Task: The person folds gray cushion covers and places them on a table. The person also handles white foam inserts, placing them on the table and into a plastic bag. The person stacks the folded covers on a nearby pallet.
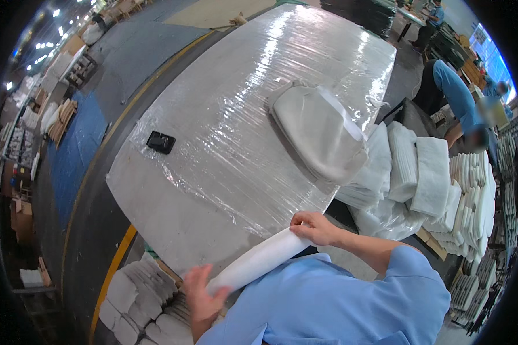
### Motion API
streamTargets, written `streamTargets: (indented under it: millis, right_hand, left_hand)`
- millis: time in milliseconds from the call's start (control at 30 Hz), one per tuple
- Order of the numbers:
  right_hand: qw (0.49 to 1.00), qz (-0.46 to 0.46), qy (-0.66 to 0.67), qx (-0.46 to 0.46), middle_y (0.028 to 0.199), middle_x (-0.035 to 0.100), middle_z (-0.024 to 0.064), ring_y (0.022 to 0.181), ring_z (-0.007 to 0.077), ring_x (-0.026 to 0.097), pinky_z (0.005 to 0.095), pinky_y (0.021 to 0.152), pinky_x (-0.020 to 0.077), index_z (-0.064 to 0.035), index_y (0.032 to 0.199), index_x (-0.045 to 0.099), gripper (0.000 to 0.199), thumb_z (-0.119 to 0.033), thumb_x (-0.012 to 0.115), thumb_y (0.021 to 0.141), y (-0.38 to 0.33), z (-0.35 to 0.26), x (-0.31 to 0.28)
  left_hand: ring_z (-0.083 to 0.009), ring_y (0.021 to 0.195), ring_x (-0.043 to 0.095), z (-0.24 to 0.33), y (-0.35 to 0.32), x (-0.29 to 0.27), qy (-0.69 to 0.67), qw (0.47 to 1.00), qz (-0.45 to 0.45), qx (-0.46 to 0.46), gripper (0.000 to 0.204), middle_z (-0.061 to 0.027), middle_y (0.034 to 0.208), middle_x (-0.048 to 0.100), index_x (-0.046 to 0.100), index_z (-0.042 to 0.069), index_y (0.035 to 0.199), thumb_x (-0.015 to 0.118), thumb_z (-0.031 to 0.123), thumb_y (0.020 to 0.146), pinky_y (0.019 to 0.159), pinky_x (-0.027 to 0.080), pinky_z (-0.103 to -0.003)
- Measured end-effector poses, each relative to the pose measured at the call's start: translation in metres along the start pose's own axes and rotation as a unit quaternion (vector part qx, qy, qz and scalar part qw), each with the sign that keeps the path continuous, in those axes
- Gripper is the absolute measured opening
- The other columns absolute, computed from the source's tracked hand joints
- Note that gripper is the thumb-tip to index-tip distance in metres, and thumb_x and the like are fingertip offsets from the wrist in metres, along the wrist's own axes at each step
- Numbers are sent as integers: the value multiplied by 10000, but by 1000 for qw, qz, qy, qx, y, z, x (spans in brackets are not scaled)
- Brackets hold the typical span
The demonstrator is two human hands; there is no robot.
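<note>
A long white piece, like rolled or folded padding (262, 259), lies slantwise along the near table edge, close against my blue shirt. My right hand (316, 228) pinches its far right end between thumb and fingers. Beside its near left end is my left hand (206, 296), fingers spread and smeared by motion; whether it touches the padding I cannot tell. Under and beyond is the large table (213, 195), covered in clear plastic film. A grey-white cushion-shaped cover (316, 126) with a white strip lies on the table's right side.
A small black device (161, 142) rests on the table's left part. Stacks of white padding (431, 172) stand at the right, grey folded pieces (138, 293) at the lower left. Beyond the right stacks a person in blue (457, 92) bends over. A yellow floor line (114, 267) passes left.
</note>
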State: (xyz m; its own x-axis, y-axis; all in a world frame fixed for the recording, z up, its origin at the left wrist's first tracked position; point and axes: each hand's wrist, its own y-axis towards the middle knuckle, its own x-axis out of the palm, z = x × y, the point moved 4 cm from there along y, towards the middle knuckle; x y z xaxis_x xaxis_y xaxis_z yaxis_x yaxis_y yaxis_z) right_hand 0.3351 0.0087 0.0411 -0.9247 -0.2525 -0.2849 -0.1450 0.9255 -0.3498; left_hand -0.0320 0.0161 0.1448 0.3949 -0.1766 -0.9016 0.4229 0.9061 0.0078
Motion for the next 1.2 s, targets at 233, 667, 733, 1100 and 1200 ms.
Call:
streamTargets:
  millis: [233, 667, 733, 1100, 1200]
  right_hand:
    - [987, 107, -120, -4, 1137, 710, 194, 1096, 339, 663, 433, 956, 510, -50, 1224, 701, 483, -461, 669, 972, 60, 7, -68]
    - [834, 405, -349, 134, 1310, 581, 122, 1262, 340, 528, 524, 998, 435, -132, 1242, 712, 366, -333, 699, 937, 182, 26, -119]
    - [843, 393, -343, 129, 1294, 608, 124, 1240, 353, 564, 526, 969, 459, -150, 1174, 745, 283, -290, 640, 953, 186, 31, -123]
    - [828, 509, -233, 37, 1008, 726, 228, 966, 444, 692, 523, 840, 535, -148, 1099, 746, 271, -221, 558, 917, 104, -42, -228]
    - [858, 446, -238, -97, 979, 703, 256, 905, 448, 680, 484, 797, 520, -41, 1079, 711, 230, -205, 587, 978, 75, -115, -217]
  left_hand:
    - [-381, 1143, 655, 16, 6, 43, -20, 976, -192, -100, 669, -137, 1228, 700, 617, 144, 1332, 857, 388, 757, 968, 506, -493]
    - [-361, 1110, 673, 29, -19, 51, -16, 984, -144, -105, 561, -129, 1175, 723, 641, 158, 1296, 811, 285, 776, 948, 524, -481]
    - [-362, 1089, 680, 29, -22, 52, -17, 988, -126, -92, 545, -129, 1155, 729, 654, 158, 1278, 812, 279, 770, 931, 531, -476]
    - [-374, 966, 706, 25, -26, 40, -27, 995, -86, -32, 416, -139, 1023, 744, 685, 189, 1215, 703, 218, 801, 853, 551, -503]
    - [-375, 956, 707, 1, -37, 35, -19, 996, -83, -27, 421, -126, 1022, 745, 684, 187, 1220, 704, 237, 802, 854, 554, -507]
